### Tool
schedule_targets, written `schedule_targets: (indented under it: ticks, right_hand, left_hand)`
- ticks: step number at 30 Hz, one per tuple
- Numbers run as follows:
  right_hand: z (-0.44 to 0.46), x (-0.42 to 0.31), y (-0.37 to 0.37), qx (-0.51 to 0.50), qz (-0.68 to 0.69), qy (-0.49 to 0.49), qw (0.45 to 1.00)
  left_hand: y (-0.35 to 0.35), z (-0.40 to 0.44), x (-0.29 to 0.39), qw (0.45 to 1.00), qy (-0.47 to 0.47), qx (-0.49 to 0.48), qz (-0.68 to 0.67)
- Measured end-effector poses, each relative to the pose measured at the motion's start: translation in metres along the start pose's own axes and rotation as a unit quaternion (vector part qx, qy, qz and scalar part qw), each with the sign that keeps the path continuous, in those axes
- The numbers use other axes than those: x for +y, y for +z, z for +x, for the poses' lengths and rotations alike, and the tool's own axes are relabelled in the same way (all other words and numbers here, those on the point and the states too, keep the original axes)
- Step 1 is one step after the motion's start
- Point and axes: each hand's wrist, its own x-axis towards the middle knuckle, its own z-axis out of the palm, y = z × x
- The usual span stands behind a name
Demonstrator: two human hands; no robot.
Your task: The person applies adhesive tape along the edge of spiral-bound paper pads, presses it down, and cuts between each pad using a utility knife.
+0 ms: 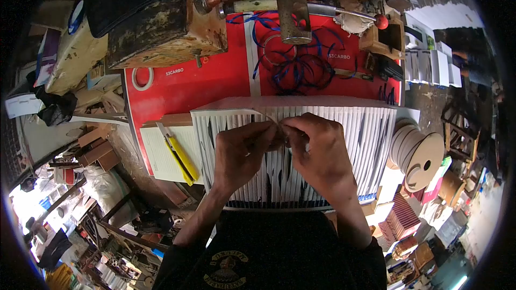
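A wide row of book blocks (371, 145), with white edges and dark gaps between them, lies in front of me. Over its far edge, my left hand (239, 153) is closed in a pinch. A thin white strip (250, 111) runs from the far left of the row to these fingertips. My right hand (320, 150) pinches right beside them, its fingertips almost meeting the left ones. What sits between the right fingers is too small to make out. Left of the row, a yellow utility knife (181, 160) rests on a pale lined sheet (156, 147).
Blue ribbon loops (301, 70) lie on the red board (220, 80), with a tape roll (142, 78) at its left. A metal press part (290, 8) and wooden block (166, 32) stand beyond. At right is a large spool (424, 161).
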Motion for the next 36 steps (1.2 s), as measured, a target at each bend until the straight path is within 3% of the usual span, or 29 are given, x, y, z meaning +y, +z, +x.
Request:
schedule_targets:
  ticks: [4, 10, 36]
  right_hand:
    - [0.0, -0.004, 0.004, 0.019, -0.039, -0.008, 0.999]
    - [0.0, -0.006, 0.001, 0.006, -0.021, -0.003, 1.0]
    - [-0.004, 0.001, 0.007, 0.021, 0.015, 0.025, 0.999]
  left_hand:
    - [-0.001, 0.0, -0.003, 0.999, 0.022, 0.001, 0.034]
    - [-0.001, 0.002, -0.013, 0.999, 0.011, 0.007, -0.044]
    - [-0.001, 0.004, -0.004, 0.993, 0.075, 0.026, 0.084]
